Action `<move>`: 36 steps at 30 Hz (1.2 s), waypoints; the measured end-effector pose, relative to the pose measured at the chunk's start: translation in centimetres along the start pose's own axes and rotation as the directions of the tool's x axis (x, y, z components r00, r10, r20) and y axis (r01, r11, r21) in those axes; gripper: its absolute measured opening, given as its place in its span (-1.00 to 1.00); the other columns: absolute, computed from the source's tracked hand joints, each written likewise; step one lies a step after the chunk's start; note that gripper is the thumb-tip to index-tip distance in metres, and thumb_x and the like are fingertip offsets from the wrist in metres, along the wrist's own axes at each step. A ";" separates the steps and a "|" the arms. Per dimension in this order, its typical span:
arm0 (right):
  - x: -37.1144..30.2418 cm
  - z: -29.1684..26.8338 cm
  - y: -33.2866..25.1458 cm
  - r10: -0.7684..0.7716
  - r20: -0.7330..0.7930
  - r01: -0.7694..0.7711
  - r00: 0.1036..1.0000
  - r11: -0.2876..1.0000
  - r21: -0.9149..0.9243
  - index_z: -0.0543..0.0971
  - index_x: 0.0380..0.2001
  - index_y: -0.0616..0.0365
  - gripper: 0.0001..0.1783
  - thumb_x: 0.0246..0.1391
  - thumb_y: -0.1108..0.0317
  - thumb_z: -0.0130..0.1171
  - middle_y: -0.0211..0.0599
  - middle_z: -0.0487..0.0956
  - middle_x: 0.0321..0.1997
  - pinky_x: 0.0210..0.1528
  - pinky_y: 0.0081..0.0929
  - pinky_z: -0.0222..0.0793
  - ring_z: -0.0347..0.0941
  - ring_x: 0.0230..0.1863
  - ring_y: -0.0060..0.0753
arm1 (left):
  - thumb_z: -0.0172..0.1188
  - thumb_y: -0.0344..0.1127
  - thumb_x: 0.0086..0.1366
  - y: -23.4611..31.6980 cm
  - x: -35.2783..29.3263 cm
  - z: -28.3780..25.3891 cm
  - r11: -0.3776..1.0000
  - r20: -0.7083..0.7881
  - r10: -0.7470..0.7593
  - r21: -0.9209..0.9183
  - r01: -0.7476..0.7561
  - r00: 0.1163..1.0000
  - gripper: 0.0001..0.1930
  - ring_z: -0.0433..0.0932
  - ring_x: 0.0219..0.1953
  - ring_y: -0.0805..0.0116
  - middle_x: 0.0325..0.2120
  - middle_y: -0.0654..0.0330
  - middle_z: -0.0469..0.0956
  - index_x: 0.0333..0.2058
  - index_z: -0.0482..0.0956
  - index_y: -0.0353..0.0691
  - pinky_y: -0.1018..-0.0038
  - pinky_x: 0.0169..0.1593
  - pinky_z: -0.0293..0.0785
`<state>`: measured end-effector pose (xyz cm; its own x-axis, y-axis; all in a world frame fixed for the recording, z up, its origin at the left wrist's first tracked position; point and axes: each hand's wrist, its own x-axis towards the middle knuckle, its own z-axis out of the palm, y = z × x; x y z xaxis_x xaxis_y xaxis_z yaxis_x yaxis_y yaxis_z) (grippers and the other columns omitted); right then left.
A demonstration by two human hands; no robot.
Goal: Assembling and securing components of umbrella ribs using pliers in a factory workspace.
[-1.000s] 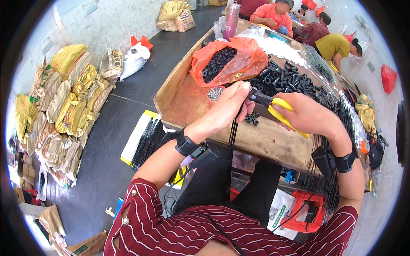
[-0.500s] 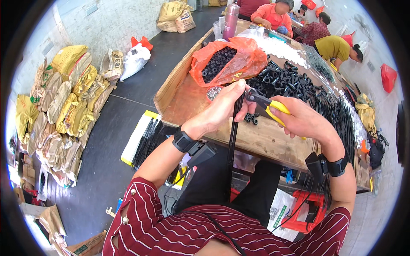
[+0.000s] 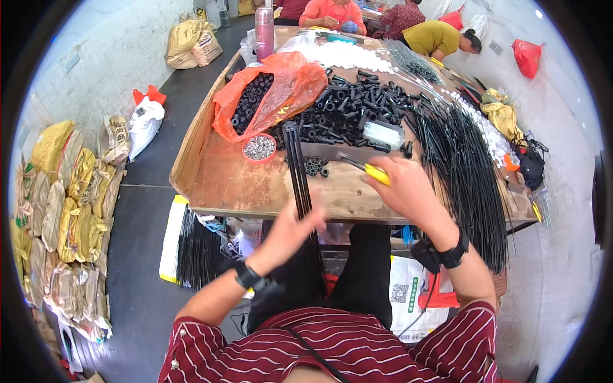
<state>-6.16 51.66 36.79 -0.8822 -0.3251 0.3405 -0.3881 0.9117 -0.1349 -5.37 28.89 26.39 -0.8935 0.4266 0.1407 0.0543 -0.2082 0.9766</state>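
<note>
A bundle of long thin black rods (image 3: 296, 163) rises between my legs, past the table's front edge, its top ends over the tabletop. My left hand (image 3: 284, 233) is at the lower part of the bundle, its fingers smeared by motion, so I cannot tell whether they grip the rods. In my right hand (image 3: 405, 191) is a pair of pliers (image 3: 375, 173) with yellow handles, jaws pointing left over the table. Small black ring-shaped parts (image 3: 315, 166) lie between the rods and the pliers. A round red-rimmed dish (image 3: 259, 148) of small silvery pieces sits left of the rods.
The wooden table (image 3: 211, 172) carries an orange bag (image 3: 294, 76) of black parts, a heap of black fittings (image 3: 364, 102), a clear box (image 3: 383, 134) and many black rods (image 3: 466, 159). A pink bottle (image 3: 264, 32) stands behind. Co-workers (image 3: 434, 38) sit at the far end. Sacks (image 3: 57, 198) line the left wall.
My view has shifted, so the table shows more fully. My left hand has gone down from the rods' top to lower on them. The pliers have moved away from the rods, to the right.
</note>
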 end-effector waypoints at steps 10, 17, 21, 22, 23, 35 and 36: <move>-8.1 5.5 11.5 0.291 -0.081 -0.302 0.953 0.912 -0.279 0.52 -0.05 0.16 -0.46 0.06 -0.04 0.17 0.07 0.56 -0.23 -0.15 -0.17 0.40 0.50 -0.15 0.08 | -0.15 -0.13 0.44 10.6 -4.2 -6.5 0.877 -0.422 0.459 0.358 -0.321 0.782 -0.65 0.39 -0.67 0.46 -0.70 0.24 0.40 -0.44 0.32 -0.27 0.51 -0.55 0.31; -6.8 8.1 9.3 0.437 0.010 -0.411 0.899 0.853 -0.320 0.47 0.03 0.15 -0.40 0.13 -0.12 0.04 0.07 0.53 -0.10 -0.09 -0.16 0.38 0.48 -0.10 0.10 | 0.02 -0.12 0.37 4.9 -13.6 -21.7 0.779 -0.733 0.417 0.593 0.203 0.538 -0.67 0.34 -0.60 0.47 -0.64 0.24 0.37 -0.43 0.39 -0.30 0.49 -0.48 0.30; -7.8 7.5 10.5 0.426 -0.080 -0.427 0.901 0.843 -0.327 0.51 -0.03 0.18 -0.43 0.08 -0.06 0.13 0.07 0.54 -0.13 -0.09 -0.18 0.39 0.48 -0.11 0.09 | 0.10 0.00 0.28 -8.2 -16.1 -27.3 0.506 -0.785 0.264 0.608 0.612 0.561 -0.56 0.44 -0.46 -0.13 -0.56 -0.14 0.46 -0.42 0.39 -0.37 0.16 -0.34 0.37; -8.4 7.0 11.2 0.415 -0.100 -0.424 0.904 0.848 -0.317 0.53 -0.05 0.19 -0.45 0.06 -0.04 0.18 0.07 0.55 -0.14 -0.08 -0.19 0.39 0.48 -0.09 0.07 | 0.08 0.03 0.29 -10.2 -16.1 -27.7 0.455 -0.813 0.132 0.558 0.694 0.567 -0.54 0.45 -0.41 -0.22 -0.51 -0.21 0.47 -0.40 0.41 -0.37 0.12 -0.32 0.37; -8.2 6.2 9.4 0.423 -0.121 -0.440 0.898 0.873 -0.211 0.55 -0.09 0.22 -0.47 0.01 0.00 0.24 0.09 0.56 -0.16 -0.09 -0.20 0.39 0.50 -0.12 0.07 | 0.08 0.03 0.28 -11.9 -16.0 -28.4 0.465 -0.834 0.008 0.492 0.736 0.552 -0.56 0.50 -0.31 -0.20 -0.47 -0.22 0.50 -0.38 0.44 -0.34 0.08 -0.30 0.37; -6.4 7.2 6.9 0.566 -0.144 -0.579 0.812 0.751 -0.316 0.51 -0.10 0.15 -0.44 0.01 -0.09 0.18 0.06 0.51 -0.28 -0.20 -0.12 0.39 0.48 -0.23 0.12 | 0.22 -0.19 0.18 -14.0 -14.9 -31.0 0.491 -0.746 0.171 0.631 0.601 0.644 -0.66 0.55 -0.24 0.01 -0.32 -0.10 0.56 -0.26 0.53 -0.41 0.27 -0.13 0.46; -6.2 7.3 6.9 0.582 -0.152 -0.595 0.799 0.725 -0.346 0.51 -0.10 0.16 -0.44 0.01 -0.09 0.18 0.05 0.51 -0.27 -0.20 -0.12 0.39 0.48 -0.23 0.12 | 0.20 -0.29 0.21 -10.9 -13.7 -28.7 0.606 -0.793 0.208 0.564 0.561 0.572 -0.76 0.57 -0.30 0.11 -0.36 -0.03 0.57 -0.29 0.55 -0.39 0.33 -0.17 0.47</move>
<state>-5.32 58.15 26.99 -0.8899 0.3095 0.3352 0.3357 0.9417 0.0219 -6.51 0.00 9.17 -0.8536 -0.4973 0.1549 -0.2170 0.6099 0.7622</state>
